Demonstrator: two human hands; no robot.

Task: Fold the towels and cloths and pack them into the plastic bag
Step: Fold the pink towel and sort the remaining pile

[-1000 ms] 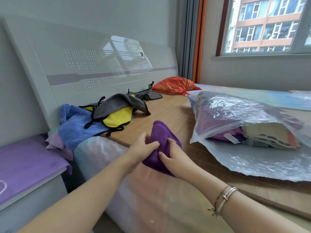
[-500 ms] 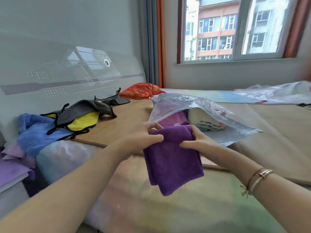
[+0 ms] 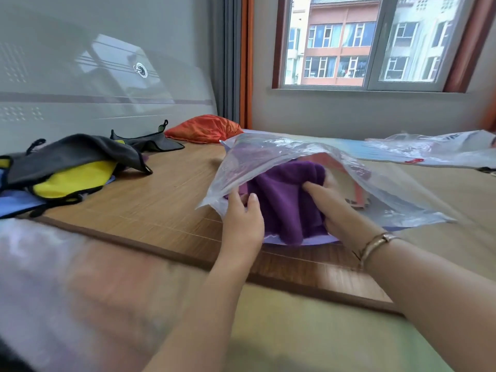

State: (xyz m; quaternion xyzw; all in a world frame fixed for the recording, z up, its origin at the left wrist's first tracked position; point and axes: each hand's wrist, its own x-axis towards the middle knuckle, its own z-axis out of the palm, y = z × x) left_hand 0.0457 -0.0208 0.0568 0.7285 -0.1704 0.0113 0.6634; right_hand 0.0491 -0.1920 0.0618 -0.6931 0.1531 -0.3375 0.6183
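Note:
A folded purple towel (image 3: 284, 194) sits partly inside the mouth of the clear plastic bag (image 3: 295, 151) on the bed. My left hand (image 3: 243, 218) pinches the bag's upper lip and holds it lifted. My right hand (image 3: 335, 208) grips the towel's right side, fingers reaching into the bag. Other folded cloths show faintly deeper in the bag. At the left lies a pile of loose cloths: grey (image 3: 77, 154), yellow (image 3: 72, 181) and blue (image 3: 16, 201).
An orange cloth (image 3: 204, 128) lies by the headboard (image 3: 80, 84). A second plastic bag (image 3: 434, 149) lies at the far right. A woven mat (image 3: 161, 200) covers the bed, its brown edge running across in front of me. A window is behind.
The purple towel has moved from the air in front of me into the bag's opening. My left hand let go of the towel and took the bag's lip. The view turned right.

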